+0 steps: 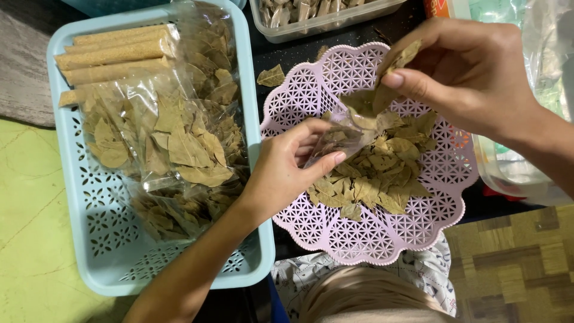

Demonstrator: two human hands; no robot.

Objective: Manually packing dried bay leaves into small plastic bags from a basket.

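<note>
My left hand [290,167] holds a small clear plastic bag [344,134] open over a pink lattice basket [335,230]. My right hand [472,69] pinches a few dried bay leaves [394,66] and pushes them into the mouth of the bag. A heap of loose dried leaves [379,173] lies in the pink basket under both hands.
A light blue perforated tray [110,239] on the left holds several sealed bags of dried leaves [179,143] and tan sticks [113,54]. A clear tub [323,21] stands at the top, plastic bags [538,173] on the right. One stray leaf [271,76] lies between the baskets.
</note>
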